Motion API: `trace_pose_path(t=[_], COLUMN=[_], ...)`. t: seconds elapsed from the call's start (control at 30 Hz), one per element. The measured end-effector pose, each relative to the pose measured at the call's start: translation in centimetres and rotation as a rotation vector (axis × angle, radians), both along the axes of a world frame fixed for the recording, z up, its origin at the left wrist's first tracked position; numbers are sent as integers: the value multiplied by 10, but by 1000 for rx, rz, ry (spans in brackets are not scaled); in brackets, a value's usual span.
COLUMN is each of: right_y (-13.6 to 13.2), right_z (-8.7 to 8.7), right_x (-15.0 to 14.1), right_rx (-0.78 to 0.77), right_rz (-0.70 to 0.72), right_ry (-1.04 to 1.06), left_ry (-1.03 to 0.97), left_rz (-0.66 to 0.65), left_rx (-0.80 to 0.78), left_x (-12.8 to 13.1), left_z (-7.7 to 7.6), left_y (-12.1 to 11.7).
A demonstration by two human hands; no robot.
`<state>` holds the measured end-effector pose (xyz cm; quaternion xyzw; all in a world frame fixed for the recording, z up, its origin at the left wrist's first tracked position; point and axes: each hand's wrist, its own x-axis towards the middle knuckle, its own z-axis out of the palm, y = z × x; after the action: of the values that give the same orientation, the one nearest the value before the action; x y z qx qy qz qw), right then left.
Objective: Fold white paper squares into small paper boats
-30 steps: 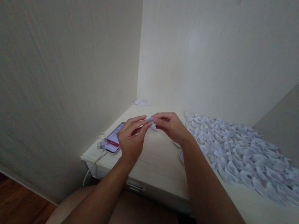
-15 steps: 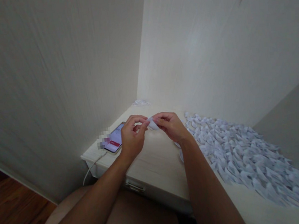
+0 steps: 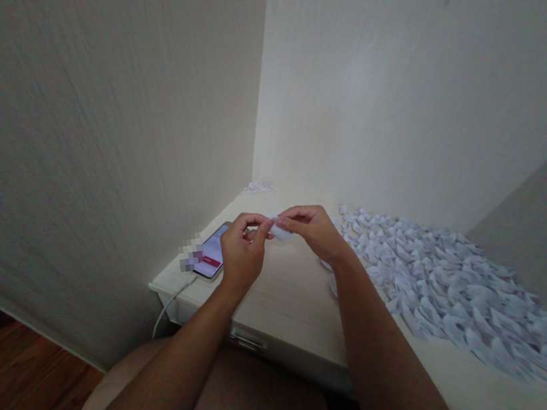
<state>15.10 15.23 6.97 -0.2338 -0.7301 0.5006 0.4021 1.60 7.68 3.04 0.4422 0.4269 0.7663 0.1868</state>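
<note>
White paper (image 3: 279, 228), pinched by both hands' fingers (image 3: 262, 227), hovers inside the table's (image 3: 286, 297) edges.

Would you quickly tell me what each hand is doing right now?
Left hand: closed, pinching a small white piece.
Right hand: closed, pinching the same piece's other side.

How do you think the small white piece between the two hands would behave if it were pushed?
The white piece looks thin and small, so it is probably very light. Pinched by fingertips of the left hand and right hand, it would likely bend rather than roll.
</note>
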Motion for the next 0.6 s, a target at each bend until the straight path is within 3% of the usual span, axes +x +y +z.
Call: trace_pose_path(t=[0.6], right_y=[0], right_z=[2], right_x=[0], right_rx=[85], right_rz=[36], right_ry=[-45], left_ry=[-49], left_rz=[34], left_rx=[11], left_x=[-1], left_z=[-1], left_y=[2])
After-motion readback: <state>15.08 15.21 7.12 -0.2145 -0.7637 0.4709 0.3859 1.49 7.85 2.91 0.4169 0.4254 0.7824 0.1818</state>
